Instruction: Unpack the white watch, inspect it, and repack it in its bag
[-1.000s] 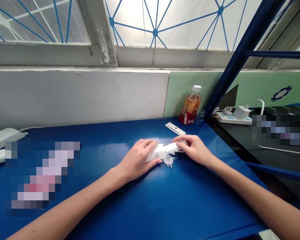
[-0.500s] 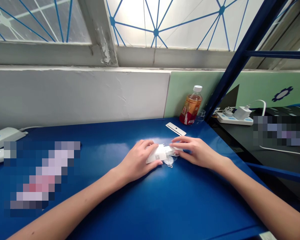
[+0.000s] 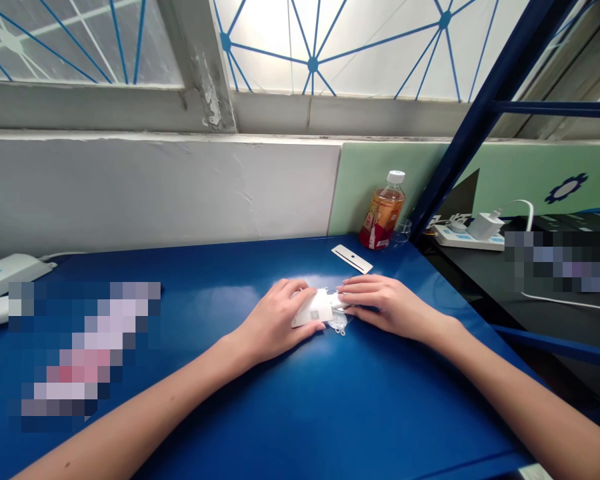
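We see a pale wall [image 3: 180, 193] at the far side, with windows [image 3: 265, 63] above it that have blue lines like star rays. In front is a smooth, shiny blue table [image 3: 280, 413]. On it, right of the middle, we find a small white box [image 3: 319, 308]. It sits inside the curve of the left hand [image 3: 275, 321], to the right of the palm. That hand is bent around the box, with fingers on the far side and thumb on the near side, so it has hold of it. The right hand [image 3: 385, 303] comes from the right. Its fingers lie close together, the thumb is a little apart, and the tips are at a thin white piece [image 3: 336, 300] by the box's right end. We cannot tell if they grip it.

The box has straight edges, flat sides and a gray square mark. Just below its right end we see a clear, shiny plastic bit [image 3: 338, 323] with tiny loops. A flat white card [image 3: 352, 259] with a dark line lies on the far side of the right hand. Farther back stands a see-through bottle [image 3: 381, 217] with an orange and red label and a round white cap. Near it is a clear, round thing [image 3: 403, 231], too faint for us to name.
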`<state>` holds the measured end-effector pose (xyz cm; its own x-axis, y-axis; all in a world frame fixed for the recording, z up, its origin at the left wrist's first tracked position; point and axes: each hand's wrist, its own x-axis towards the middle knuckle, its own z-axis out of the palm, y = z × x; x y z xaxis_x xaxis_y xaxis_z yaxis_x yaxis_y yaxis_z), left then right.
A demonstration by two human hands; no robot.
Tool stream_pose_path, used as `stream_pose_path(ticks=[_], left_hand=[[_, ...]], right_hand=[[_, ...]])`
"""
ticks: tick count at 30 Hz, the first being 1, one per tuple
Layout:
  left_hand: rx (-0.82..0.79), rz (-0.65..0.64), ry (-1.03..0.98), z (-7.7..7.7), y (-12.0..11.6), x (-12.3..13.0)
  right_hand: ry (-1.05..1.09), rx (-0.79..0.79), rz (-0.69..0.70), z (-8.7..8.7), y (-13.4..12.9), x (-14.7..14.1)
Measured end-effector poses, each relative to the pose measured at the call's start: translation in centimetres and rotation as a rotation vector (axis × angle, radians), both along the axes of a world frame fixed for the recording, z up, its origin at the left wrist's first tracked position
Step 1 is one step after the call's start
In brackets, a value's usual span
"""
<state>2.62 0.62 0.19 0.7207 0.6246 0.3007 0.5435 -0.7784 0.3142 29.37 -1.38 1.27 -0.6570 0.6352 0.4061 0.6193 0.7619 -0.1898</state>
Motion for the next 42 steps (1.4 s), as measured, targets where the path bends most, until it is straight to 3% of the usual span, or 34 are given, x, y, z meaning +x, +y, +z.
stream_pose_path(ticks=[4, 11, 18, 24, 31, 42], left_hand=[[0.004, 0.002, -0.001, 0.0, 0.0, 0.0], [0.012, -0.011, -0.006, 0.0, 0.1, 0.1], [0.008, 0.004, -0.015, -0.2, 0.0, 0.0], [-0.03, -0.009, -0.029, -0.2, -0.1, 0.1], [-0.026, -0.007, -0.018, -0.3, -0.2, 0.2], [-0.031, -0.018, 0.109, -0.3, -0.3, 0.4]], right_hand=[[-0.044, -0.027, 0.026, 0.7, 0.1, 0.3], [0.016, 0.009, -0.011, -0.7, -0.1, -1.0], [-0.004, -0.022, -0.102, 0.9, -0.5, -0.2], [-0.017, -0.137, -0.069, 1.3, -1.3, -0.7], [0.224, -0.353, -0.165, 0.5, -2.2, -2.0], [0.429, -0.695, -0.133, -1.1, -3.1, -2.7]])
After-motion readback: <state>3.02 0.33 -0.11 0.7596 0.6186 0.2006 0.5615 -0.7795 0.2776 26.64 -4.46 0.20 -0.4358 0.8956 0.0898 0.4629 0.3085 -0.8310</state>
